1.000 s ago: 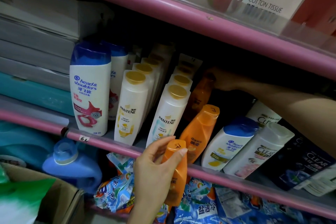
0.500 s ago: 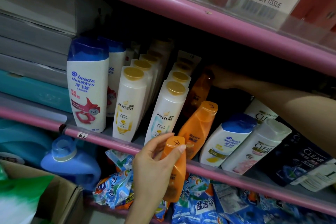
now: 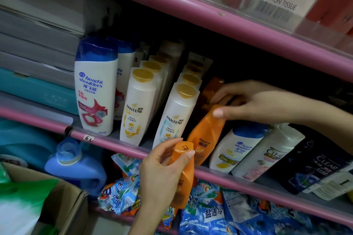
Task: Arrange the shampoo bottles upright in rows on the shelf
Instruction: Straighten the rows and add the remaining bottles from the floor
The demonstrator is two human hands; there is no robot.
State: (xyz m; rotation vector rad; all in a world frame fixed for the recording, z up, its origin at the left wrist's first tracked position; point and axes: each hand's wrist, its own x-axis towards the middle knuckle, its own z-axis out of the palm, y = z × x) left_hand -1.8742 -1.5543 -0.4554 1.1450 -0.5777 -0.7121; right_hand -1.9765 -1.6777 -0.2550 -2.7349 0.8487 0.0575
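Note:
My left hand grips an orange shampoo bottle upright in front of the pink shelf rail, just below shelf level. My right hand pinches the cap of a second orange bottle that leans on the shelf; a third, darker orange bottle stands behind it. To the left stand two rows of white Pantene bottles and two Head & Shoulders bottles. To the right a small Head & Shoulders bottle, a white Clear bottle and a dark Clear pack lean or lie tilted.
Grey and teal boxes are stacked at the shelf's left end. Above, another pink shelf carries cotton tissue packs. Below sit a blue detergent jug, detergent bags and an open cardboard box.
My right hand has come forward from the back orange bottle to the cap of the front leaning orange bottle. My left hand still holds its bottle in about the same place.

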